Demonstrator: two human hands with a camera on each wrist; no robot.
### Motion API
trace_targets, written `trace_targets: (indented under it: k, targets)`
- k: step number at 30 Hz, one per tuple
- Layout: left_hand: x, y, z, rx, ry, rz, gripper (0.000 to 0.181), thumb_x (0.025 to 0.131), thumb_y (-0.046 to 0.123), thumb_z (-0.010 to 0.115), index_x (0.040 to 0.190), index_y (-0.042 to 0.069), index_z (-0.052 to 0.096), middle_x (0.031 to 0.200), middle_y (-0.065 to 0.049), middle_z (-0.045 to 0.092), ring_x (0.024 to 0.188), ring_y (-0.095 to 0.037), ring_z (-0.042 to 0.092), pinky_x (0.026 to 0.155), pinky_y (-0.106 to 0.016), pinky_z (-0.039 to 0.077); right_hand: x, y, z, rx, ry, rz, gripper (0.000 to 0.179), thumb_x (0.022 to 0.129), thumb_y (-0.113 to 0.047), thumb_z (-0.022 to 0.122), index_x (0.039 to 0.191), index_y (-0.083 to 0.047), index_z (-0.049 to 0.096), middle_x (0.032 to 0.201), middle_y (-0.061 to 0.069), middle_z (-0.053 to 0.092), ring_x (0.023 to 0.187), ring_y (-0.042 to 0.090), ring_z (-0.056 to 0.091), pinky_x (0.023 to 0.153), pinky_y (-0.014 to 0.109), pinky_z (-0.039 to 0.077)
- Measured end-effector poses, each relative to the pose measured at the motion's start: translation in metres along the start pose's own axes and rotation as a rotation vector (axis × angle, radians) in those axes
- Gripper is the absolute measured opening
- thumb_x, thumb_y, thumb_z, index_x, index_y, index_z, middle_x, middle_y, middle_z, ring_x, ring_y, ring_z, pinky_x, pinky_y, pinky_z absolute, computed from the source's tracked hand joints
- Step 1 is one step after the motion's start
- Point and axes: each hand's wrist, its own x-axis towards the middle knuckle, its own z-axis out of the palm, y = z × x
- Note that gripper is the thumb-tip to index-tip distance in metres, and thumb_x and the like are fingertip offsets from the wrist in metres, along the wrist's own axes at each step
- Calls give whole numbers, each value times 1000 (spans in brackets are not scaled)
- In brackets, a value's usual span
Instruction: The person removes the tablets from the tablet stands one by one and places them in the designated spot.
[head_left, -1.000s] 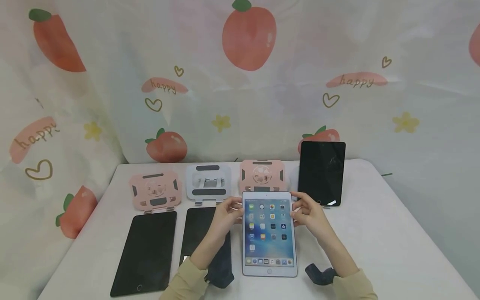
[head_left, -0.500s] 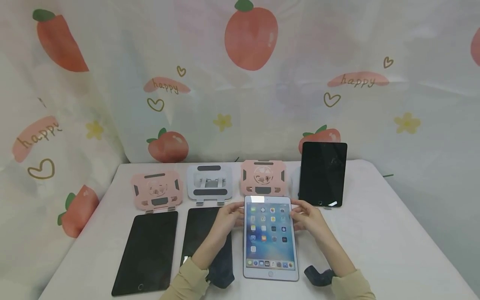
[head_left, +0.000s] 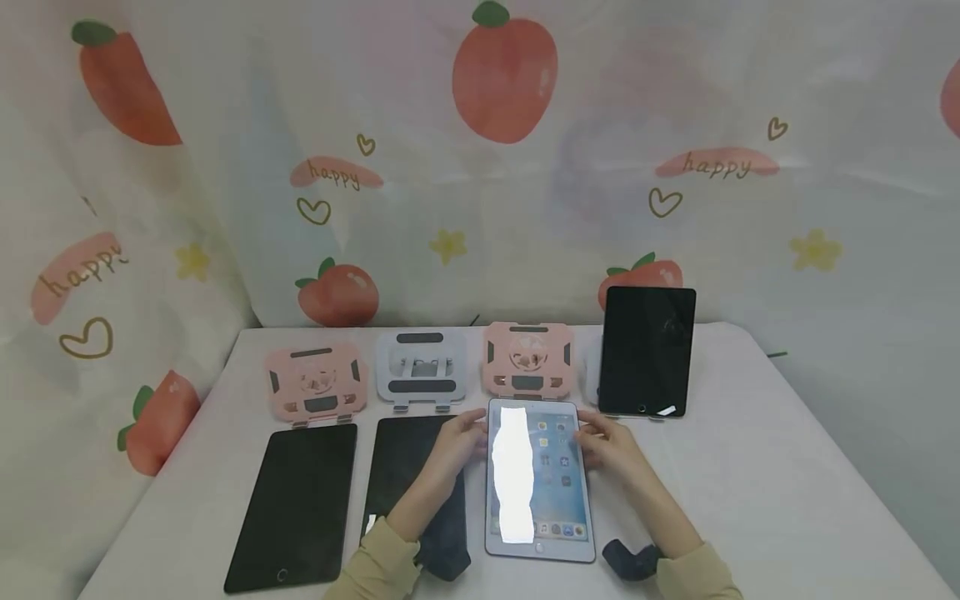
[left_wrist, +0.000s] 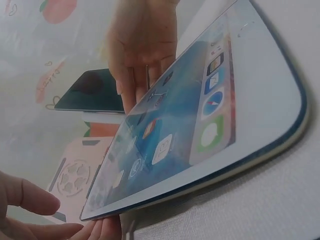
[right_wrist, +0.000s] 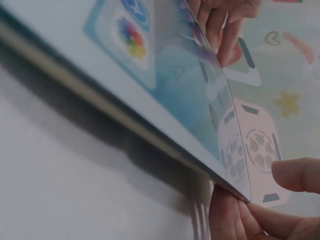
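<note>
"As you take the head view first, where does the white tablet [head_left: 542,483] lie?"

"Toward six o'clock from the middle, at the desk [head_left: 765,500]. Its screen is lit, with a strong glare down the nine o'clock side. The left hand [head_left: 454,442] meets its edge at ten o'clock, the right hand [head_left: 607,447] at two."

"And what stands about it?"

"At twelve, just beyond its top edge, a pink stand [head_left: 528,358]. Between ten and eleven, a pale blue stand [head_left: 422,365]; farther off at ten, a second pink stand [head_left: 318,380]. Between one and two, a dark tablet [head_left: 648,350] is propped upright. Two more lie flat toward nine: a nearer black tablet [head_left: 397,454], partly covered by the forearm, and a farther black tablet [head_left: 292,504]."

"What does the left wrist view give you?"

"The left hand, between seven and eight o'clock, with its grip wide: the thumb is clear of the glass and fingers reach under the edge. Near twelve, the right hand is at the opposite edge."

"And the right wrist view?"

"The right hand at four o'clock, its grip also wide, thumb apart from the glass, fingers beneath the corner. At one o'clock are the left hand's fingers. Under the white tablet, a shadow falls across the desk."
</note>
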Motion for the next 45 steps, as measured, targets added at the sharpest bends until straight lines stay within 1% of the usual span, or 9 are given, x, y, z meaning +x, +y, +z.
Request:
trace_targets:
  k: [3,6,12,16,22,29,36,40,45]
  targets:
    - [1,-2,1,-8,-16,-12,54,89,5,47,143,0,41,133,-24,55,119,-35,58,104,-52,43,0,3,3,-1,-8,12,51,94,-15,55,138,7,43,115,23,55,87,16,61,72,26,57]
    - [1,-4,3,4,-18,-10,57,88,5,47,144,-1,37,138,-27,50,124,-38,54,104,-51,44,0,5,6,-5,-22,14,51,95,-15,53,138,9,42,122,27,52,94,21,62,76,28,57]
    - [0,-5,8,78,7,28,62,83,5,48,144,0,38,136,-26,51,118,-37,57,97,-46,50,-1,5,8,-54,-36,12,53,95,-17,52,140,8,40,128,29,51,106,31,60,85,33,57]
    - [0,-4,9,106,11,38,63,83,6,48,144,2,37,136,-24,51,118,-36,57,97,-46,50,-2,4,8,-108,-32,-17,53,95,-18,53,140,7,41,127,28,51,110,35,59,86,35,56]
    - [-1,-5,8,107,-13,63,62,84,4,46,144,0,36,135,-27,50,121,-40,54,97,-47,50,-4,4,9,-156,-33,-49,55,94,-18,53,140,9,39,125,27,47,108,34,58,83,34,57]
    - [-1,-3,8,127,-34,82,64,82,5,47,144,2,36,135,-26,50,122,-39,54,98,-48,49,-4,2,7,-172,-27,-28,58,95,-19,53,141,12,35,123,25,48,110,36,58,84,34,57]
    - [-1,-2,7,141,-59,89,66,81,5,49,145,2,34,133,-26,51,121,-40,54,96,-47,50,-5,0,1,-155,-65,-22,55,95,-19,53,139,12,38,122,28,53,96,29,65,82,34,58]
    - [-1,-2,5,172,-36,104,63,82,7,50,144,4,37,133,-23,51,121,-39,54,95,-47,51,-5,-1,-4,-153,-81,-42,52,96,-18,52,137,12,41,122,30,55,95,28,66,82,36,58]
    - [-2,0,4,163,-2,141,56,84,9,50,140,7,44,130,-19,55,117,-34,57,91,-43,53,-4,-2,-12,-157,-55,-42,46,96,-19,52,134,6,47,125,28,56,94,25,66,81,34,56]
